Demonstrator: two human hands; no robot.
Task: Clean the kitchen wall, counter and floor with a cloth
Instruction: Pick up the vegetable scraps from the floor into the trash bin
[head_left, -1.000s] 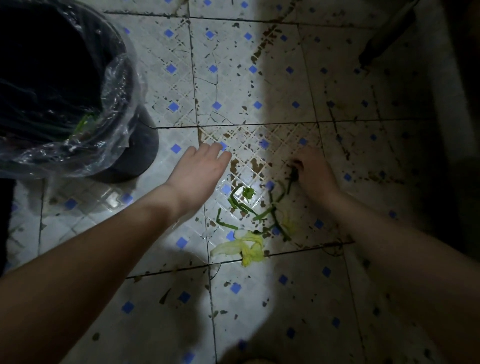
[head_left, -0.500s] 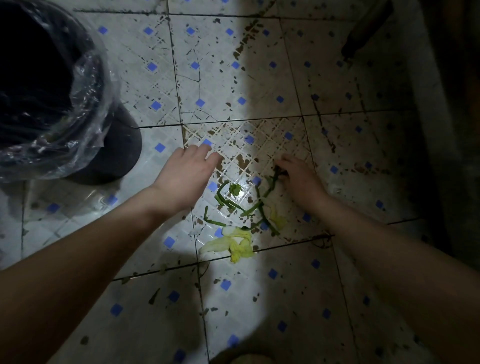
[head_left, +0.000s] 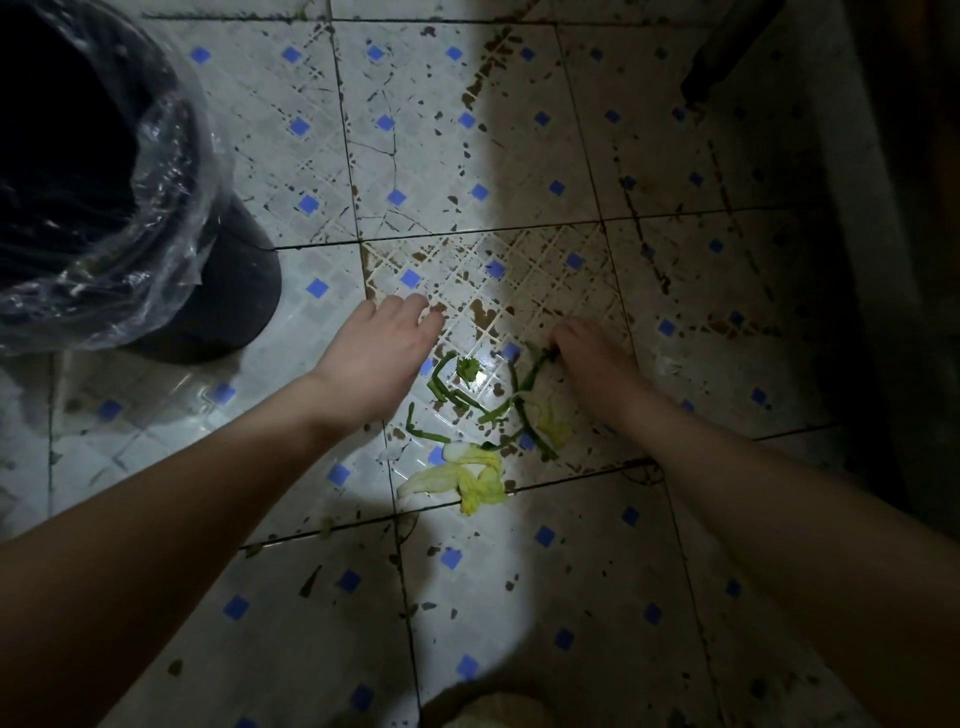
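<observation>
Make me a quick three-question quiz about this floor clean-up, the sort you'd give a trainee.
1. True or false: the plastic-lined bin stands on the same side of the vegetable scraps as the left hand.
2. What do the fingers of the right hand pinch? A) a cloth B) a green stalk C) the bin's liner
3. Fill in: the pale yellow leaf lies ___ the person than the green stalk does.
Key: 1 true; 2 B; 3 nearer.
</observation>
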